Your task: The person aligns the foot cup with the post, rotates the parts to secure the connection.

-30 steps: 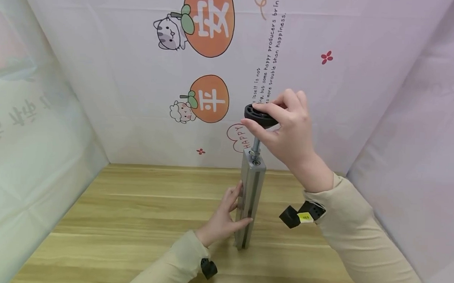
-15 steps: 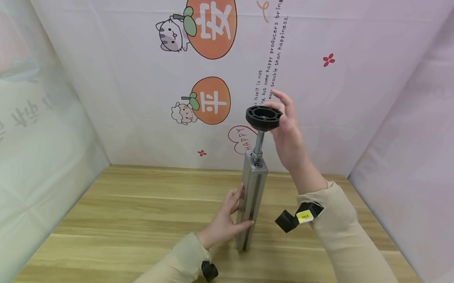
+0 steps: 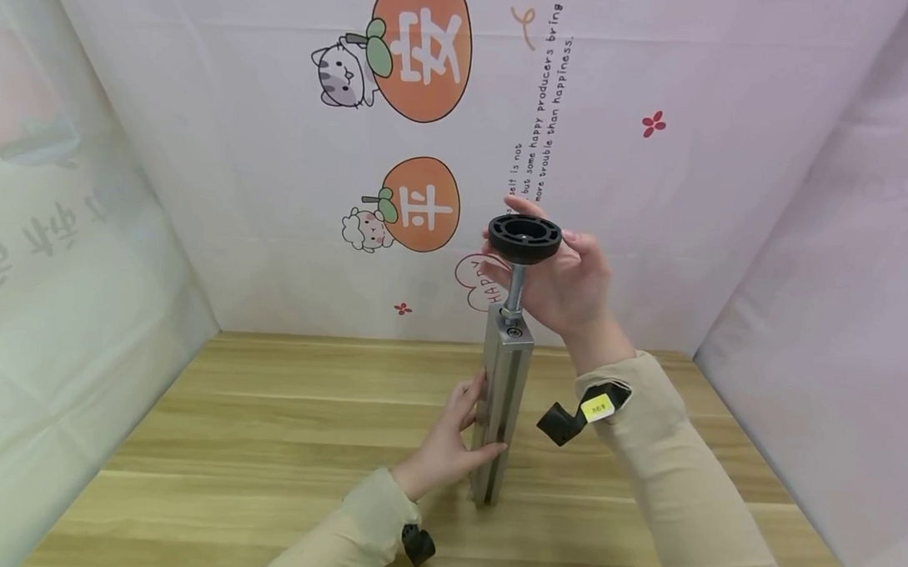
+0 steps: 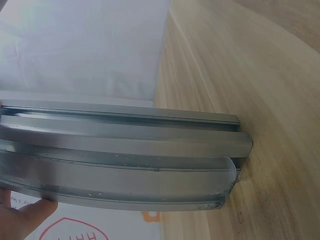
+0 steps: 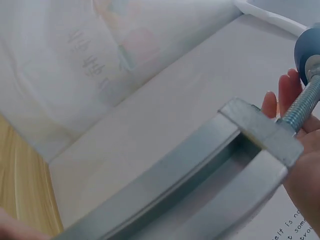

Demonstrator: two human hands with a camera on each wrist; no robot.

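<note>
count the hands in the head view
2: the left hand grips the metal bar; the right hand is partly behind the black disc.

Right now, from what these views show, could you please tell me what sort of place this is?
Possibly a screened-off workstation: a wood-grain tabletop, printed pale cloth walls on three sides, and an upright metal profile with a black foot on top.
</note>
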